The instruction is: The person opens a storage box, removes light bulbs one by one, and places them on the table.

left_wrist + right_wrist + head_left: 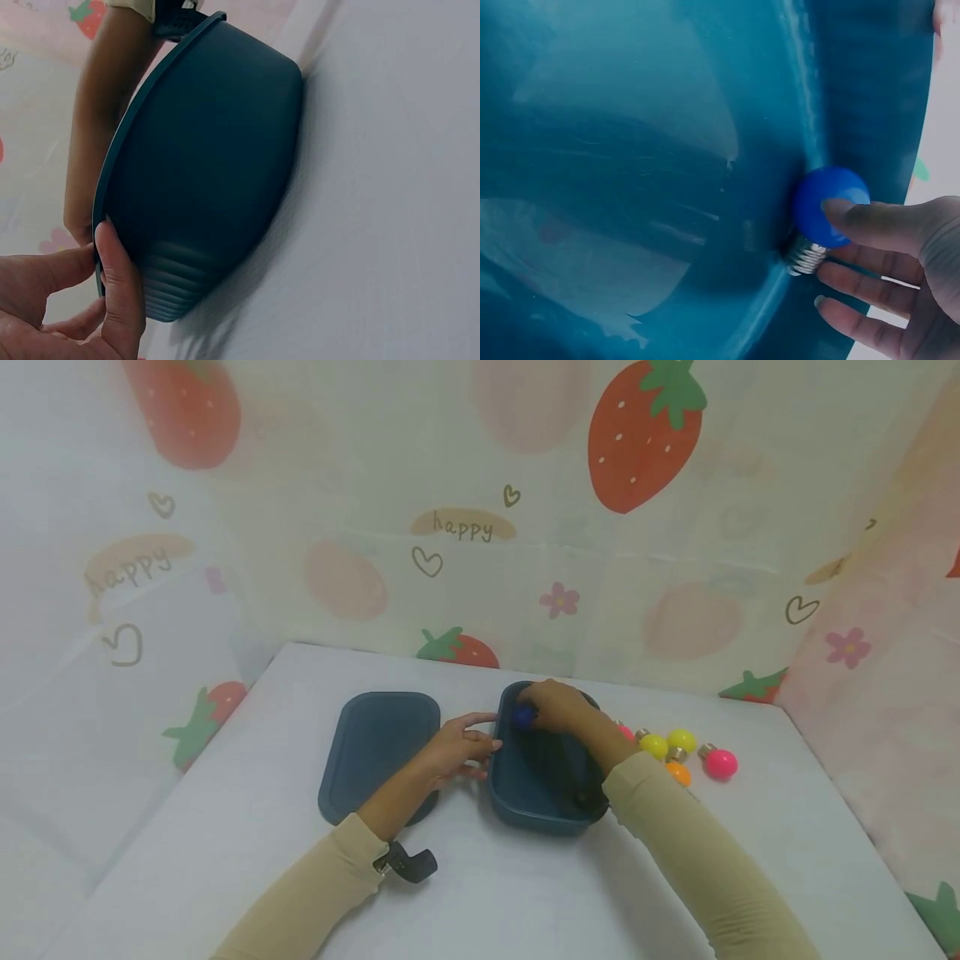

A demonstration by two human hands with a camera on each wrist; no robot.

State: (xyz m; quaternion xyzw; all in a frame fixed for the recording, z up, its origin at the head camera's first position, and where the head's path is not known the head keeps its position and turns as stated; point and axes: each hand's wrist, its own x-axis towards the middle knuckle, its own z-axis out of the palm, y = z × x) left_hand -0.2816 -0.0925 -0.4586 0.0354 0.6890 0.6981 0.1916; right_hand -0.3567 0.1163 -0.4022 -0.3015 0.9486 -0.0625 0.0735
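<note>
A deep blue-green plastic container (543, 822) stands uncovered on the table. Inside it, near the far left corner, my right hand (558, 706) holds a blue light bulb (831, 206). The thumb lies across the round part, and its silver screw base (806, 257) points toward the container's inner wall. My left hand (457, 747) is at the container's left side, its spread fingertips touching the rim (109, 176) and outer wall. Left of the container, a matching flat lid (378, 752) lies on the table, partly behind my left forearm.
Several small bulbs lie right of the container: yellow bulbs (682, 742), an orange bulb (678, 774) and pink bulbs (722, 764). My right forearm partly hides this group. A strawberry-print cloth (360, 485) hangs behind the white table (465, 902).
</note>
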